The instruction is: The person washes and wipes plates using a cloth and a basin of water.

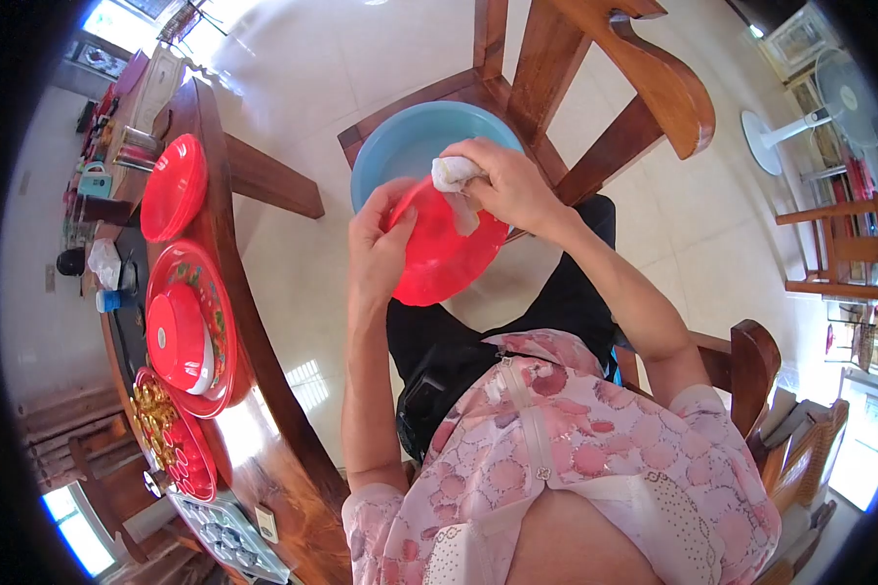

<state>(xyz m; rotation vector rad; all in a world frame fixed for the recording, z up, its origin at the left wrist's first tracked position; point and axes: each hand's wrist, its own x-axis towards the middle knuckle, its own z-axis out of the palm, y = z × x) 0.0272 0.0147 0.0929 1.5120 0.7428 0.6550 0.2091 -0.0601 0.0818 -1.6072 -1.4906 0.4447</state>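
My left hand point(380, 234) grips the rim of a red plastic dish point(449, 255) on its left side, with the thumb on the near face. The dish is tilted above my lap, in front of a light blue basin point(415, 136). In my right hand point(505, 185) is a bunched white cloth point(454, 174), its fingers closed round it. The cloth is at the dish's upper edge, and a loose end hangs over the red surface. The basin rests on a wooden chair point(361, 127).
On the wooden table point(263, 429) at the left are stacked red plates point(174, 190), a red bowl point(176, 336) on a patterned tray point(222, 322), a red tray with gold-wrapped items point(200, 468) and a clear tray point(226, 536). A white fan point(766, 144) stands at the right.
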